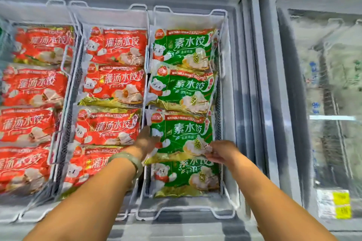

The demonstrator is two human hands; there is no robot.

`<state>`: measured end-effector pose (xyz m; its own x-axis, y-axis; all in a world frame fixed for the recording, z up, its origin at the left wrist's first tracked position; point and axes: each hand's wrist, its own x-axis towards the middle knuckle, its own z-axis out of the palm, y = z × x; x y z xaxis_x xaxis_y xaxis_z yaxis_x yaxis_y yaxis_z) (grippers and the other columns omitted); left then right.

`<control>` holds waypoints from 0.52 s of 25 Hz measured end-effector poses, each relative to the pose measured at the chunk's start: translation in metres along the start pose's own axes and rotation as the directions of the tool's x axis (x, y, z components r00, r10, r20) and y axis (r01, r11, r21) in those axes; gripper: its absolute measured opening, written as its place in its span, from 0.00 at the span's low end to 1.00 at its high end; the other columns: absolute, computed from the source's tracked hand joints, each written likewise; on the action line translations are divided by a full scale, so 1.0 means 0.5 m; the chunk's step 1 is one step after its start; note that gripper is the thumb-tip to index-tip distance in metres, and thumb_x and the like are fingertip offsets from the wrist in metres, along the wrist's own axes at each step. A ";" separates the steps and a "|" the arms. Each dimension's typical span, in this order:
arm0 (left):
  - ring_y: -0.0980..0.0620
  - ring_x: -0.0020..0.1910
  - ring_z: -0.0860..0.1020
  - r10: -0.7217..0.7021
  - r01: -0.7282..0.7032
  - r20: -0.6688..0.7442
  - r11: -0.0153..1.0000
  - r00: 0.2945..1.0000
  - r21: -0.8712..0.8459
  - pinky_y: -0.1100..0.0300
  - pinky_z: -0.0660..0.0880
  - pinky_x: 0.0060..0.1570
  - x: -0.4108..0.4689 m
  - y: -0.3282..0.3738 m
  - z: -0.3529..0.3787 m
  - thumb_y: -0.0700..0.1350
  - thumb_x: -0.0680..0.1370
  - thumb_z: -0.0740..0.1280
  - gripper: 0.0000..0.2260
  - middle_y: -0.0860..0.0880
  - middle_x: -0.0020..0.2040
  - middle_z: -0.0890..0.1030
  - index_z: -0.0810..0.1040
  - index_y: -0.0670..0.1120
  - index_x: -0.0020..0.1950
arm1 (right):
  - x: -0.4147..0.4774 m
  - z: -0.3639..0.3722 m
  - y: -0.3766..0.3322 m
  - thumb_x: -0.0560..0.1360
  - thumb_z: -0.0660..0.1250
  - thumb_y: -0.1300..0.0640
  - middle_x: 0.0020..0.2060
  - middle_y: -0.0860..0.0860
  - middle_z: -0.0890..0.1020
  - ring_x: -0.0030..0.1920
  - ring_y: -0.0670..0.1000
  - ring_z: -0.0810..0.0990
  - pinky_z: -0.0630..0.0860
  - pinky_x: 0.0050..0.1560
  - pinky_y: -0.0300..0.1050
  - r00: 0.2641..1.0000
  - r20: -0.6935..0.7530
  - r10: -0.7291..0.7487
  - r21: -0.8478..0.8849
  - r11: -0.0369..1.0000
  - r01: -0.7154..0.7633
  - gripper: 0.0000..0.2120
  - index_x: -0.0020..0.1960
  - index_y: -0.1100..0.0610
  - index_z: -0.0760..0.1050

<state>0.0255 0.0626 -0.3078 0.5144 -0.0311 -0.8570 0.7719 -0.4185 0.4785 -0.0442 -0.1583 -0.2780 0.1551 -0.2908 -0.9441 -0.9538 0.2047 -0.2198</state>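
1. Here, red dumpling bags (115, 49) fill the two left wire baskets (109, 9).
2. The left hand (146, 142), a pale green bangle (130, 159) on its wrist, grips the left edge of the green dumpling bag (182, 133), fingers curled under it.
3. That bag lies third from the far end in the right wire basket (223, 31), overlapping the nearest green bag (186, 178).
4. The right hand (221, 151) pinches the bag's lower right corner between thumb and curled fingers.
5. Farther right sits a frosted glass freezer lid (323, 64).
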 end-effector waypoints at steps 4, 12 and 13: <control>0.44 0.59 0.76 0.037 -0.035 -0.015 0.989 0.999 0.142 0.52 0.74 0.57 0.060 0.029 -0.024 0.36 0.75 0.66 0.14 0.42 0.61 0.77 0.71 0.36 0.60 | 0.037 0.006 -0.007 0.78 0.60 0.67 0.42 0.61 0.82 0.41 0.54 0.82 0.82 0.42 0.43 0.997 -0.013 -0.079 0.068 0.994 0.080 0.06 0.51 0.66 0.76; 0.40 0.62 0.75 0.158 -0.151 -0.056 0.983 0.986 0.107 0.43 0.72 0.63 0.079 0.064 -0.013 0.36 0.77 0.65 0.19 0.37 0.63 0.76 0.68 0.37 0.67 | 0.085 0.032 -0.056 0.78 0.59 0.66 0.39 0.56 0.80 0.42 0.53 0.80 0.79 0.52 0.47 0.973 -0.130 -0.191 0.253 0.943 0.218 0.10 0.44 0.60 0.77; 0.41 0.64 0.74 0.172 -0.169 -0.035 0.983 0.984 0.068 0.43 0.71 0.65 0.078 0.068 -0.013 0.36 0.77 0.64 0.20 0.38 0.65 0.75 0.67 0.37 0.68 | 0.085 0.033 -0.055 0.78 0.59 0.66 0.38 0.55 0.80 0.41 0.52 0.80 0.79 0.52 0.47 0.971 -0.143 -0.192 0.268 0.937 0.225 0.09 0.47 0.61 0.77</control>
<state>0.0740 0.0530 -0.3238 0.6524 -0.0706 -0.7545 0.6462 -0.4683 0.6026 -0.0070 -0.1608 -0.3161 0.2967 -0.4553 -0.8394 -0.7899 0.3770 -0.4837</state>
